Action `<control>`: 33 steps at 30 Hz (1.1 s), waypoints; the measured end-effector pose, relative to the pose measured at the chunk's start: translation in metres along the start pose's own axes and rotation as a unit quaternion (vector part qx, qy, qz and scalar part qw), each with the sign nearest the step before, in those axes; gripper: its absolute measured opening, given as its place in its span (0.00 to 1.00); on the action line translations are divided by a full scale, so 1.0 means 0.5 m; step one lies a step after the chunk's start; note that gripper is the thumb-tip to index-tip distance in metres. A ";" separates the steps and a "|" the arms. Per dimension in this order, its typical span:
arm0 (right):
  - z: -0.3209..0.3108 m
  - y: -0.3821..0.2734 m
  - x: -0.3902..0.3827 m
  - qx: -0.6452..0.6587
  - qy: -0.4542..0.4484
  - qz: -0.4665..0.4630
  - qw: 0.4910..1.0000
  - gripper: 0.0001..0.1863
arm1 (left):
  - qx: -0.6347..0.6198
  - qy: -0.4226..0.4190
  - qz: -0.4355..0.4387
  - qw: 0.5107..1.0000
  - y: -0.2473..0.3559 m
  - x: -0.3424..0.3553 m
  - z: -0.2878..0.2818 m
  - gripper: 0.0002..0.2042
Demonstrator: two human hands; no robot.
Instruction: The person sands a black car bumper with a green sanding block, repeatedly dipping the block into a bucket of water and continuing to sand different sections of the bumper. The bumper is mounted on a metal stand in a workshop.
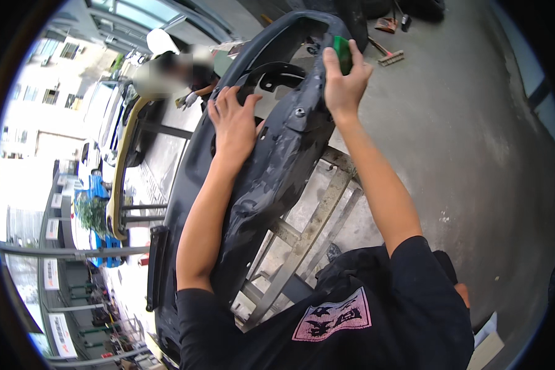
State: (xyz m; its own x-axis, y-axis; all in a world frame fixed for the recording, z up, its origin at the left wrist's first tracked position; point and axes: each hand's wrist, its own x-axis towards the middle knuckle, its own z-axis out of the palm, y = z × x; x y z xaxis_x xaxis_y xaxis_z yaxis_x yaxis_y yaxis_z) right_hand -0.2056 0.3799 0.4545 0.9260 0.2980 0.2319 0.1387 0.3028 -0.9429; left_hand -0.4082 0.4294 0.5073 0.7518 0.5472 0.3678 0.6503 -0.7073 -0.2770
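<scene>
A long dark grey car bumper (271, 160) with patchy darker areas rests on a metal stand (311, 219), running from the bottom of the view up to the top centre. My left hand (233, 126) lies on its upper middle part, fingers spread and bent over the surface beside an opening. My right hand (346, 83) grips a green block (341, 52) against the bumper's right edge near its far end, thumb on the near face. The block's underside is hidden by the hand and bumper.
Another person (203, 86), wearing a glove, works beyond the bumper near a yellow bumper (114, 209) on a stand. Parked cars (94, 154) line the left. A broom (388, 58) and dustpan (385, 24) lie on the grey floor (468, 160) at the upper right.
</scene>
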 end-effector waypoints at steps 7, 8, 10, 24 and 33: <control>-0.030 0.013 -0.126 0.013 -0.037 -0.062 0.997 0.35 | -0.011 0.007 -0.003 1.000 -0.001 -0.003 0.006 0.28; -0.020 0.015 -0.150 0.010 -0.041 -0.105 0.994 0.34 | -0.004 0.010 -0.011 1.000 -0.009 -0.018 0.012 0.28; -0.025 -0.001 -0.128 0.019 -0.059 -0.129 0.990 0.34 | 0.001 0.010 -0.006 1.000 -0.005 -0.005 0.010 0.28; -0.001 0.010 -0.055 0.007 -0.033 -0.046 0.998 0.35 | -0.019 0.025 -0.026 0.999 -0.004 -0.017 0.015 0.27; -0.019 -0.026 -0.138 0.045 -0.050 -0.031 0.997 0.35 | 0.007 0.030 -0.021 0.999 -0.007 -0.020 0.018 0.23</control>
State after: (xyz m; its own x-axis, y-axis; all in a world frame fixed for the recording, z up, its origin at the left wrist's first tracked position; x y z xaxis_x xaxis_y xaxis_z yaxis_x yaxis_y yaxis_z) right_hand -0.2679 0.3466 0.4484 0.8759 0.3639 0.3169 0.1591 0.4023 -0.9016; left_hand -0.4170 0.4303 0.4966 0.7157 0.5491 0.4315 0.6835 -0.6776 -0.2715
